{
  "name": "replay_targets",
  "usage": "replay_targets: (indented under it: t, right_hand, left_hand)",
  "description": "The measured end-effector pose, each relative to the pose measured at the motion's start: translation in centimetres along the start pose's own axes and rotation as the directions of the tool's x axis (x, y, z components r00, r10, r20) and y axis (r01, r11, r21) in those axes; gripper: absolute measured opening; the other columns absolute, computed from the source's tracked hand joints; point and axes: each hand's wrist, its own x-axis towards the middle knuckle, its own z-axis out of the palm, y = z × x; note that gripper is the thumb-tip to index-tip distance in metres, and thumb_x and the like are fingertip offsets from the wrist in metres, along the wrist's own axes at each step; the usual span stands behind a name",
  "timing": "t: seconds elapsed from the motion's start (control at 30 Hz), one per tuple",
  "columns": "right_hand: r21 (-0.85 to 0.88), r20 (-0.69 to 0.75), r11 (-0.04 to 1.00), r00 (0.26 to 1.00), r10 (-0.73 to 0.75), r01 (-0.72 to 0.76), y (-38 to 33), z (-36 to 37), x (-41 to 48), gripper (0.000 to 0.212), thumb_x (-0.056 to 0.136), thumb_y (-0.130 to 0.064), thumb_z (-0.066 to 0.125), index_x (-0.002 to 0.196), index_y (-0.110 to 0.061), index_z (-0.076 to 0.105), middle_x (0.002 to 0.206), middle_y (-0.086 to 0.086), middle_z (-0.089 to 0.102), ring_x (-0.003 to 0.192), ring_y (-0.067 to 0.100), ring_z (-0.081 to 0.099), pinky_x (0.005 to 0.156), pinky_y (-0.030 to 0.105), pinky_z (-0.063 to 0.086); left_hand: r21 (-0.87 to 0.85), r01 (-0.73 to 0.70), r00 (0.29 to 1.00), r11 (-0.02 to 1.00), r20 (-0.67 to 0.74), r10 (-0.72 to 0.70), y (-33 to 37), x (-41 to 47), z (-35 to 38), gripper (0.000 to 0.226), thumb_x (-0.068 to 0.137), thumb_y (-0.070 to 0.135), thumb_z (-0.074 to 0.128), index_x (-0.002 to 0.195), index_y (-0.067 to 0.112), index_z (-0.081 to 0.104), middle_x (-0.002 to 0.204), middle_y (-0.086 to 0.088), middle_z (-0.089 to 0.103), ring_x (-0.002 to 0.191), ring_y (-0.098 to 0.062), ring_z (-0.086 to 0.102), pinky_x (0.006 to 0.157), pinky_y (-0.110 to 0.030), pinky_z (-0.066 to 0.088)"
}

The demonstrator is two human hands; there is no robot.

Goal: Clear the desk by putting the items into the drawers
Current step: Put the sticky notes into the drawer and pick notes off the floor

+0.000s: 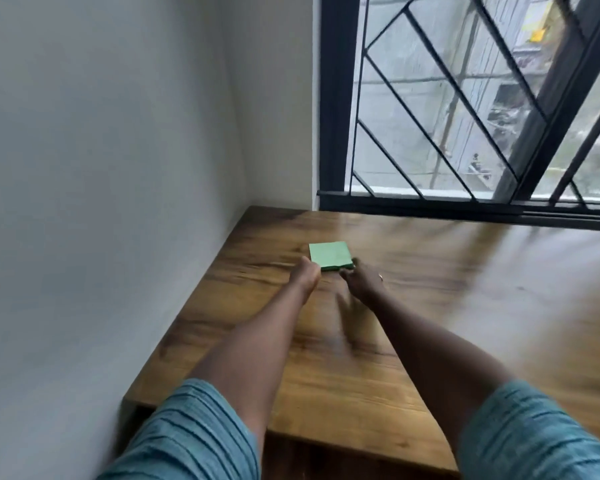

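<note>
A green pad of sticky notes (pixel 329 254) lies flat on the wooden desk (pixel 465 306), toward the far left corner. Both my arms are stretched out to it. My left hand (pixel 305 273) touches the pad's near left corner with its fingertips. My right hand (pixel 362 278) touches the near right corner; a ring shows on one finger. The pad still rests on the desk. The fingers are blurred, so how firmly either hand grips is hard to tell. No drawer is in view.
A white wall (pixel 101 202) runs along the desk's left edge. A window with a black frame and diagonal grille (pixel 465 116) stands behind the desk's far edge. The desk's front edge (pixel 326 441) is near my body.
</note>
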Motion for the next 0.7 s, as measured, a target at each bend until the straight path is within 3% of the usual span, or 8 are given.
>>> replay_targets:
  t: [0.1, 0.17, 0.23, 0.37, 0.5, 0.6, 0.7]
  right_hand:
    - [-0.073, 0.072, 0.997, 0.997, 0.033, -0.028, -0.8, 0.9, 1.7, 0.048, 0.099, -0.033, 0.040, 0.142, -0.013, 0.031, 0.141, 0.020, 0.041, 0.130, 0.038, 0.039, 0.103, 0.044, 0.033]
    - [-0.122, 0.077, 0.991, 0.995, 0.059, -0.050, -1.0, 1.4, 2.2, 0.043, 0.099, -0.032, 0.039, 0.138, -0.014, 0.036, 0.141, 0.019, 0.039, 0.129, 0.040, 0.036, 0.102, 0.046, 0.032]
    - [-0.096, 0.043, 0.993, 0.996, 0.076, -0.072, -1.0, 1.9, 2.3, 0.037, 0.098, -0.027, 0.039, 0.130, -0.011, 0.047, 0.139, 0.018, 0.042, 0.128, 0.039, 0.037, 0.101, 0.044, 0.032]
    - [0.144, -0.074, 0.975, 0.980, 0.183, -0.171, -0.8, 2.3, 1.1, 0.036, 0.095, -0.028, 0.048, 0.119, -0.005, 0.060, 0.129, 0.019, 0.054, 0.120, 0.037, 0.048, 0.097, 0.039, 0.040]
    - [0.433, -0.107, 0.859, 0.931, 0.350, -0.273, -0.2, 1.9, -1.1, 0.031, 0.088, -0.022, 0.062, 0.113, -0.003, 0.065, 0.119, 0.019, 0.064, 0.114, 0.033, 0.057, 0.091, 0.033, 0.046]
    - [0.527, -0.081, 0.788, 0.904, 0.419, -0.318, 0.2, 1.7, -3.9, 0.027, 0.085, -0.011, 0.063, 0.111, -0.003, 0.066, 0.116, 0.017, 0.066, 0.112, 0.030, 0.059, 0.087, 0.028, 0.046]
    - [0.602, -0.021, 0.717, 0.890, 0.455, -0.352, 0.9, 1.7, -7.2, 0.024, 0.080, -0.004, 0.065, 0.105, -0.003, 0.067, 0.110, 0.017, 0.068, 0.104, 0.030, 0.063, 0.081, 0.024, 0.047]
  left_hand:
    - [-0.110, 0.017, 0.999, 0.994, 0.047, -0.012, 0.0, 1.7, 1.0, 0.036, 0.096, 0.004, 0.036, 0.129, -0.003, 0.050, 0.132, -0.019, 0.054, 0.118, -0.030, 0.053, 0.085, -0.028, 0.040]
    - [-0.138, 0.008, 0.999, 0.990, 0.054, -0.001, -0.2, 2.3, 1.7, 0.037, 0.095, 0.003, 0.037, 0.127, -0.001, 0.053, 0.130, -0.017, 0.057, 0.111, -0.028, 0.056, 0.082, -0.027, 0.039]
    - [-0.165, 0.015, 0.999, 0.986, 0.040, -0.008, -0.4, 2.6, 2.1, 0.039, 0.093, 0.004, 0.037, 0.127, 0.000, 0.053, 0.131, -0.017, 0.056, 0.111, -0.028, 0.056, 0.088, -0.032, 0.044]
    - [-0.284, 0.135, 0.989, 0.949, -0.025, -0.148, -1.4, 2.0, 1.7, 0.039, 0.094, 0.012, 0.037, 0.127, -0.001, 0.053, 0.131, -0.017, 0.056, 0.110, -0.030, 0.057, 0.086, -0.033, 0.047]
    - [-0.359, 0.180, 0.981, 0.916, 0.000, -0.193, -2.6, 0.3, 1.2, 0.039, 0.097, 0.022, 0.044, 0.126, -0.002, 0.053, 0.131, -0.022, 0.054, 0.115, -0.035, 0.057, 0.088, -0.037, 0.049]
    - [-0.357, 0.201, 0.976, 0.912, -0.010, -0.219, -4.0, -2.1, 1.2, 0.033, 0.097, 0.014, 0.046, 0.122, -0.005, 0.054, 0.115, -0.020, 0.059, 0.096, -0.027, 0.058, 0.073, -0.029, 0.040]
    - [-0.398, 0.209, 0.973, 0.893, -0.002, -0.229, -5.3, -5.4, 0.9, 0.023, 0.095, 0.008, 0.048, 0.110, -0.005, 0.059, 0.100, -0.013, 0.055, 0.077, -0.023, 0.053, 0.072, -0.030, 0.043]
